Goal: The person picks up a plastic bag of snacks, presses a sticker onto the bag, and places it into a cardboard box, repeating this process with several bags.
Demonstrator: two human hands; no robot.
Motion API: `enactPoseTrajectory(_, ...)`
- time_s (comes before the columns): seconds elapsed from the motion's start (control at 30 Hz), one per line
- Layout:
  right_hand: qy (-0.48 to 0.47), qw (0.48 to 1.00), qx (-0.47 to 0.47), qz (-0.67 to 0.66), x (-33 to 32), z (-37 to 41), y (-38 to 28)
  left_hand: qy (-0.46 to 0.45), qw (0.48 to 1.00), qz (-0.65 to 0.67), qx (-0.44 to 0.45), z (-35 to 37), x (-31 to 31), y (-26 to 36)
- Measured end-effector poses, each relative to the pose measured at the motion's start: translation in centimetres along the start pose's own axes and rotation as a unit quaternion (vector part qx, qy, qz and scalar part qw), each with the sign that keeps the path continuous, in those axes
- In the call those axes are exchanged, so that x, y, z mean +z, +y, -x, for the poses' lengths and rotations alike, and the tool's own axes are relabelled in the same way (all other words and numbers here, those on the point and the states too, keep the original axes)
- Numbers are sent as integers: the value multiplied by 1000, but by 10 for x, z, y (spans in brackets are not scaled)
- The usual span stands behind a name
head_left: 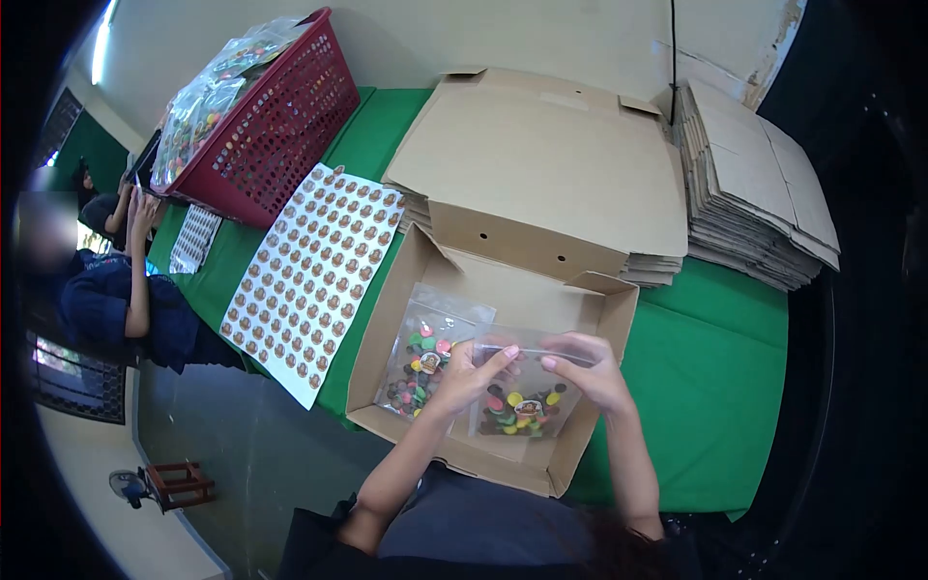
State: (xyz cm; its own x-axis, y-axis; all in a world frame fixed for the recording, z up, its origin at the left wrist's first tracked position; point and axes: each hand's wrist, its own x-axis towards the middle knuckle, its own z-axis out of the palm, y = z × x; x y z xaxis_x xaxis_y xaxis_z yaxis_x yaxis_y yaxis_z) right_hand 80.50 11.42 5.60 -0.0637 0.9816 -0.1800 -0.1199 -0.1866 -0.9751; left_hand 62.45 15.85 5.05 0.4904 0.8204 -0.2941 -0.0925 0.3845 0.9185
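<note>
- While the left hand (469, 375) pinches the top of a clear bag (527, 411), the right hand (594, 372) pinches it too, on the other side.
- That bag hangs over the right part of the open box (617, 333), with round bits of many colors low inside. I can't tell if its top is shut.
- If the top is open and one hand slips, the bag could tip and spill the bits.
- Pulling too hard with both hands could tear or stretch the thin plastic.
- The second bag (411, 367) lies in the left part of the box, close to the left hand, so a low wrist could bump or squash it.
- The near wall of the box is close to the person's body, so leaning in could push the box.
- The sticker sheet (304, 275) is just left of the box, so an elbow swung left could bend it.
- The cardboard pile (541, 145) is tight on the far side. The best room to move is right, over the green tabletop (715, 372).
</note>
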Motion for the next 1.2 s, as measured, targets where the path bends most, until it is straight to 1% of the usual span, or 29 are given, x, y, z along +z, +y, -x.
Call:
enactPoseTrajectory(0.07,-6,1000,-1,15,1,-4,-1,-18,999,-34,-1,-4,1,4)
enactPoseTrajectory(0.13,5,997,73,-22,5,-11,6,-32,997,-68,0,-8,-1,5)
enactPoseTrajectory(0.17,5,997,70,-21,11,-12,9,-14,996,-83,18,-11,-1,1)
enactPoseTrajectory(0.23,94,995,-30,-19,25,-13,17,3,995,-96,38,-14,7,-5)
enactPoseTrajectory(0.27,96,995,-32,-17,30,-13,21,47,988,-107,100,-12,14,-11)
enactPoseTrajectory(0.3,111,991,-78,-5,34,-13,23,90,976,-118,162,-11,19,-15)
enactPoseTrajectory(0.33,127,984,-122,6,37,-12,24,87,975,-117,164,-9,21,-18)
enactPoseTrajectory(0.4,128,983,-129,-20,37,-8,23,103,960,-113,233,-7,23,-21)
enactPoseTrajectory(0.47,163,971,-173,25,36,-3,26,96,957,-122,244,-3,25,-16)
enactPoseTrajectory(0.5,168,970,-176,26,37,0,23,96,954,-130,252,-1,25,-14)
enactPoseTrajectory(0.53,193,960,-186,78,38,3,19,90,954,-130,255,1,24,-14)
enactPoseTrajectory(0.57,218,947,-195,131,38,6,16,98,950,-164,248,2,21,-14)
enactPoseTrajectory(0.6,224,945,-199,133,38,8,16,106,944,-199,241,2,18,-14)
enactPoseTrajectory(0.63,246,945,-188,103,39,10,19,100,944,-199,245,1,14,-13)
enactPoseTrajectory(0.7,268,944,-179,73,38,9,27,94,954,-223,179,-2,4,-10)
enactPoseTrajectory(0.73,228,961,-150,43,34,8,32,93,954,-222,181,-2,-2,-6)
enactPoseTrajectory(0.77,186,975,-122,15,29,9,33,40,966,-204,152,-3,-8,-1)
enactPoseTrajectory(0.8,187,974,-127,18,26,12,30,-14,975,-185,125,-4,-15,4)
enactPoseTrajectory(0.83,170,981,-87,-8,24,16,26,-17,974,-183,132,-5,-26,8)
enactPoseTrajectory(0.9,125,991,-25,-39,20,23,18,-107,986,-117,49,-9,-45,11)
enactPoseTrajectory(0.93,122,991,-29,-39,23,21,19,-104,986,-119,54,-9,-48,12)
enactPoseTrajectory(0.97,132,987,-59,70,25,20,20,-63,987,-141,42,-8,-48,12)
enactPoseTrajectory(1.0,144,969,-89,179,25,18,19,-23,986,-162,31,-8,-47,11)
enactPoseTrajectory(1.03,171,947,-89,256,31,19,10,-25,986,-162,35,-8,-44,8)
enactPoseTrajectory(1.07,175,946,-92,257,31,15,19,68,963,-241,97,-8,-41,5)
enactPoseTrajectory(1.1,228,948,-116,188,29,9,37,159,922,-315,159,-8,-37,2)
enactPoseTrajectory(1.13,280,943,-140,116,37,6,27,153,922,-317,165,-4,-30,1)
enactPoseTrajectory(1.17,296,947,-48,-118,47,17,12,128,931,-268,213,4,-22,3)
enactPoseTrajectory(1.2,303,944,-51,-120,51,28,5,102,936,-217,256,13,-13,6)
